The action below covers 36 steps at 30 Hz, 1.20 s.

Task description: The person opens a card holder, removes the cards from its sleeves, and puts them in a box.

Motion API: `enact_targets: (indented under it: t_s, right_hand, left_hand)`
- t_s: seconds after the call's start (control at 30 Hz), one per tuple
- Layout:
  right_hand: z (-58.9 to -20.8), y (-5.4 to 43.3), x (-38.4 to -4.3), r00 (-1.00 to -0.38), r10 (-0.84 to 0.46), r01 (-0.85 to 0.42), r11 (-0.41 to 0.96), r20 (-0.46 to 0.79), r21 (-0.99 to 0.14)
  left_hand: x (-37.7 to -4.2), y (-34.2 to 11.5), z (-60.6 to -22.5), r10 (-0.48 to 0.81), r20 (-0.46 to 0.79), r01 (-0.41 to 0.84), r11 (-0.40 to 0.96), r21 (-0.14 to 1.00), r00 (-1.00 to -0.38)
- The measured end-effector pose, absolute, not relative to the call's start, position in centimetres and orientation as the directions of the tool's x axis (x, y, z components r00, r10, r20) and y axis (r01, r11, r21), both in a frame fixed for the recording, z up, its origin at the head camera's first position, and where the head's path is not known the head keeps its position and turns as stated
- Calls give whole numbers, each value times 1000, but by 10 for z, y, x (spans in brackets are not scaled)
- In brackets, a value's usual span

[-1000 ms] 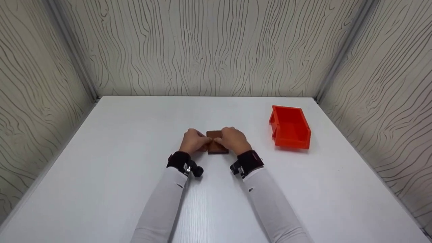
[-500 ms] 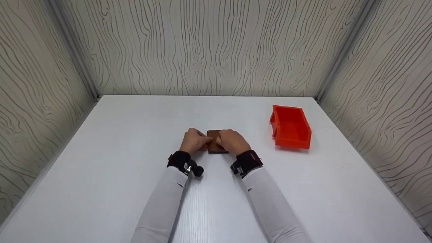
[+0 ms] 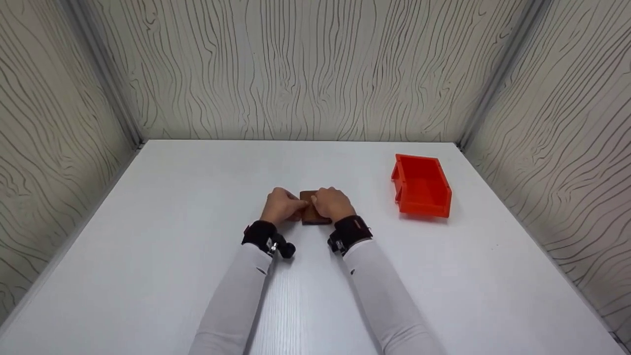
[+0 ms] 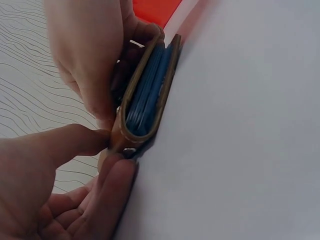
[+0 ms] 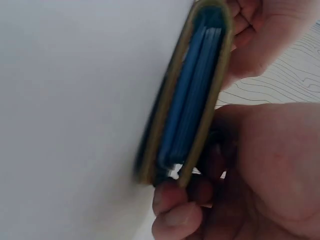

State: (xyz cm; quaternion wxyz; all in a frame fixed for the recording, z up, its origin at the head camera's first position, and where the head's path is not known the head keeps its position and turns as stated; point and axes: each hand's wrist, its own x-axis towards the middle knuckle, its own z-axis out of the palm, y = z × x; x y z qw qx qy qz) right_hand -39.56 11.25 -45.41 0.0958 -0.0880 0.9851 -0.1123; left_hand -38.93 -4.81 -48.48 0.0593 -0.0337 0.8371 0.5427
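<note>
A small brown wallet (image 3: 315, 217), folded over, rests at the middle of the white table in the head view. Blue card sleeves (image 5: 192, 100) show between its two covers in both wrist views. My left hand (image 3: 281, 206) pinches the wallet's rounded fold between thumb and forefinger. At the opposite side, my right hand (image 3: 334, 203) grips the free edge of the upper cover, its thumb lying over the top and its fingertips (image 5: 170, 197) at the edge. A gap parts the covers there. Part of the wallet's top is hidden beneath both hands.
A red plastic bin (image 3: 425, 187) stands to the right on the white table (image 3: 162, 236). Wood-patterned panels (image 3: 291, 69) enclose the back and both sides.
My right hand has shifted slightly left over the wallet, and its fingers have curled in more. The left hand keeps its pinch. The wallet and bin stay about where they were.
</note>
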Motion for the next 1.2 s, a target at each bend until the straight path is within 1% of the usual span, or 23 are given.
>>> enact_targets:
  t_s: [0.1,0.33,0.6,0.8,1.03,1.13,1.2]
  right_hand:
    - [-455,112,-396,-968,-183,-143,964,-171,-224]
    - [-454,116,-397,-965,-206,-176,966,-160,-188]
    - [-450,120,-400,-963,-228,-196,959,-144,-205]
    - [-450,128,-405,-953,-274,-232,936,-133,-265]
    - [-455,151,-408,-952,-282,-211,883,-116,-419]
    - [-455,162,-409,-961,-257,-190,881,-102,-433]
    - [-452,168,-409,-971,-223,-170,894,-82,-414]
  left_hand:
    - [-390,-48,-487,7,-139,-123,411,903,-990]
    - [-390,-45,-488,15,-130,-111,428,897,-991]
    - [-386,-44,-478,19,-114,-95,435,895,-993]
    - [-387,-47,-477,15,-120,-101,432,896,-993]
    - [-388,-46,-483,8,-135,-120,413,903,-991]
    - [-389,-46,-485,12,-137,-120,413,903,-990]
    - [-391,-47,-486,12,-142,-125,412,902,-990]
